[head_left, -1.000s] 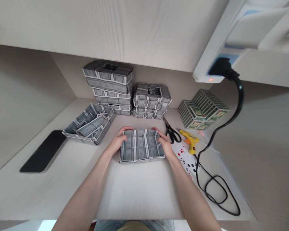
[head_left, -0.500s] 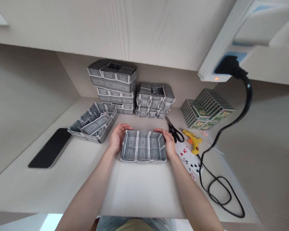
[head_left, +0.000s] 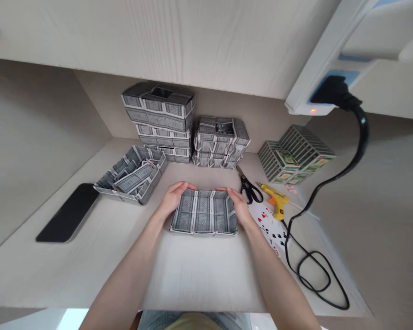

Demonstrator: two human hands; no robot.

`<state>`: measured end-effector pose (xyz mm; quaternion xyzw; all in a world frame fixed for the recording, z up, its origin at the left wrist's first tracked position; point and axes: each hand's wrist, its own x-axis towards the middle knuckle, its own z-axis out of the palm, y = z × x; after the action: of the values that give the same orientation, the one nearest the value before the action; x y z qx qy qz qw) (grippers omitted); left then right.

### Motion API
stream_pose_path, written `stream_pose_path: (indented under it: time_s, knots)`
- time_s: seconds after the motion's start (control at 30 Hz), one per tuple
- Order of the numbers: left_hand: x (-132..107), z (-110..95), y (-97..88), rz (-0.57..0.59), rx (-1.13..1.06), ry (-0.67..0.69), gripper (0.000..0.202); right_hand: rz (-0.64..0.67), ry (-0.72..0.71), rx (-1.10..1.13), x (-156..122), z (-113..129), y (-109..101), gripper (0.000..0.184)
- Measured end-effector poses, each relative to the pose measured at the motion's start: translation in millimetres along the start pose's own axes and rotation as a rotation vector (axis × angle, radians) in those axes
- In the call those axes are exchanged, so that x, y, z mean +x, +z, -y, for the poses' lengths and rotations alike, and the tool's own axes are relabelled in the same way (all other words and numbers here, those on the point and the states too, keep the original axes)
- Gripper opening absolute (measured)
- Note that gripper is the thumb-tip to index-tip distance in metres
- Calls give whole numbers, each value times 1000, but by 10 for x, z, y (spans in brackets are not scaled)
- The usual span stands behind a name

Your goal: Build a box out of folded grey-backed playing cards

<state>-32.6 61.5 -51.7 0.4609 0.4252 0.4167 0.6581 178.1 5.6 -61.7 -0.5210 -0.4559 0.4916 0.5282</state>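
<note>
An open, shallow box made of grey-backed playing cards [head_left: 203,213] rests on the table in front of me, its inside facing up. My left hand [head_left: 174,200] grips its left far corner, thumb by the rim and fingers partly hidden behind the back wall. At the right far corner, my right hand [head_left: 237,204] holds the box in the same way. Black-handled scissors [head_left: 250,189] lie just beyond my right hand. Beside them is a yellow glue gun [head_left: 276,199], with loose playing cards [head_left: 270,227] nearer to me.
A second card box [head_left: 132,176] with card pieces inside stands at left, near a black phone [head_left: 68,213]. Stacked card boxes [head_left: 161,121] and another stack [head_left: 222,142] line the back. Card packs [head_left: 296,153] stand right; a black cable [head_left: 316,183] hangs from a power strip [head_left: 309,91].
Both hands have shifted their hold to the far corners, with fingers now behind the back wall. The box's far side appears slightly raised or tilted toward me.
</note>
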Motion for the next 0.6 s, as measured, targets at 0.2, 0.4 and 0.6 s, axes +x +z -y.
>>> stream_pose_path:
  time_s: [0.2,0.4,0.6]
  knots:
    - [-8,-43,-12,41,-68,95,48,-75,-60,-1,19,-49,25,28]
    - [83,-51,-138,-64,-255,177,51,-338,-161,-68,25,-69,-10,27]
    - [70,-42,-155,-176,-211,222,38,-398,-118,83,-2,-24,-62,44]
